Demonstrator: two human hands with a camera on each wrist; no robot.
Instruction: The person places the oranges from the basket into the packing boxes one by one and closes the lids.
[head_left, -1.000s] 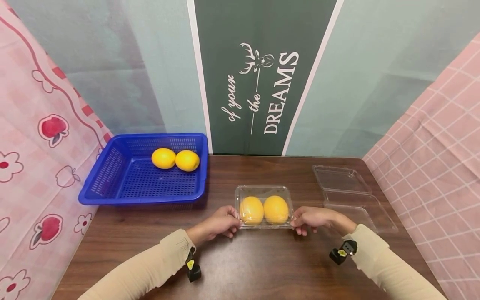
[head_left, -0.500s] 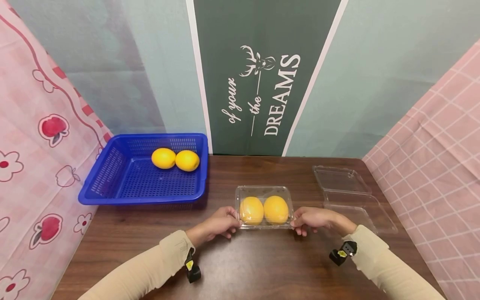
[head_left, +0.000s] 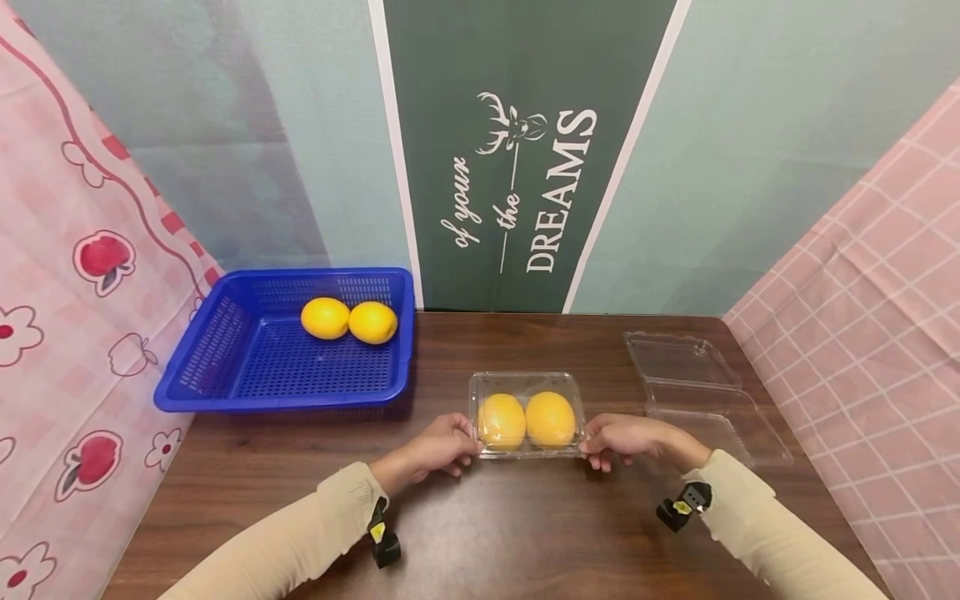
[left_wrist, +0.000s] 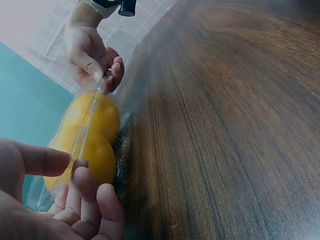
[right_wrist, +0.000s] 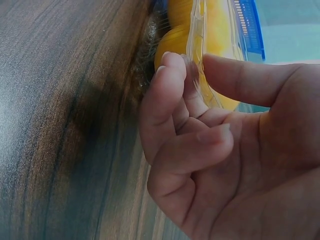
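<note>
A shut clear plastic clamshell box (head_left: 527, 382) with two yellow-orange fruits (head_left: 526, 420) inside rests on the dark wooden table (head_left: 510, 533) near its front middle. My left hand (head_left: 437, 444) pinches the box's left rim between thumb and fingers (left_wrist: 75, 170). My right hand (head_left: 622, 437) pinches the right rim the same way, thumb above and fingers (right_wrist: 167, 75) below the seam. In the wrist views the fruits (left_wrist: 92, 137) (right_wrist: 175, 42) press against the clear wall.
A blue perforated basket (head_left: 247, 379) with two more yellow fruits (head_left: 348, 321) stands at the back left. An open, empty clear clamshell (head_left: 701, 392) lies at the right edge. Pink patterned cloths hang on both sides; a green banner backs the table.
</note>
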